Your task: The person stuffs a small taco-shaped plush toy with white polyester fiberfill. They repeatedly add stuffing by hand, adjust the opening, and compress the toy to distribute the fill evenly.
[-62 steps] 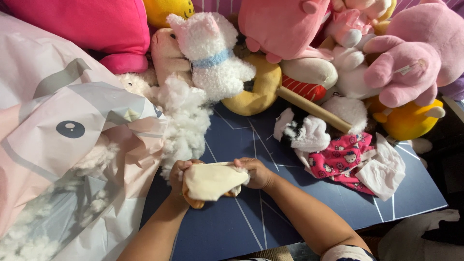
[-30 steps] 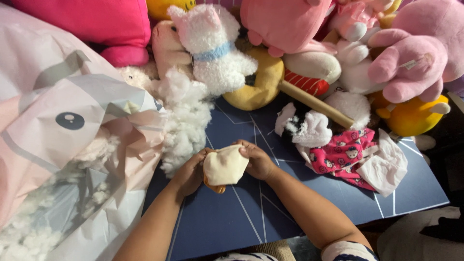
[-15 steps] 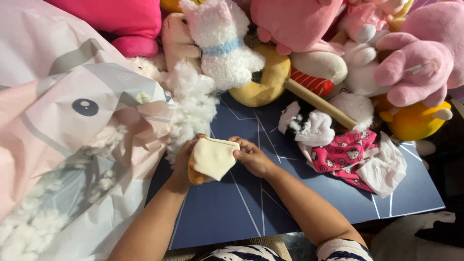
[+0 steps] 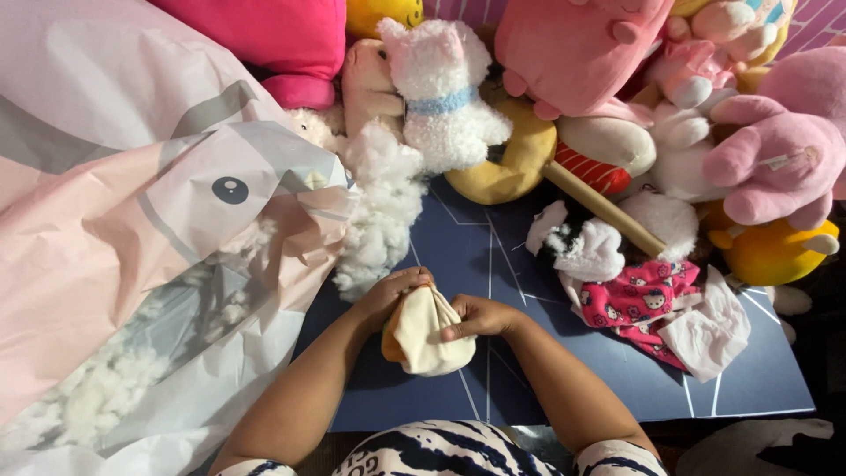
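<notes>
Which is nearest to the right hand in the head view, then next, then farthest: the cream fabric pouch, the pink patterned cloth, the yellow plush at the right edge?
From the right hand:
1. Cream fabric pouch, gripped by both hands, just left of it.
2. Pink patterned cloth, on the blue mat to its right.
3. Yellow plush, far right, beyond the cloth.

A dark blue board (image 4: 617, 388) with thin pale lines forms the work surface, lying flat. Its far edge is crowded by a heap of plush toys: a white fluffy toy (image 4: 445, 92), several pink plush figures (image 4: 573, 44), a yellow plush (image 4: 771, 251). A large pink and grey plastic bag (image 4: 132, 229) covers the left side, loose white stuffing (image 4: 379, 211) spilling beside it. Dark floor (image 4: 820, 353) shows at the right. Light is even and soft.
</notes>
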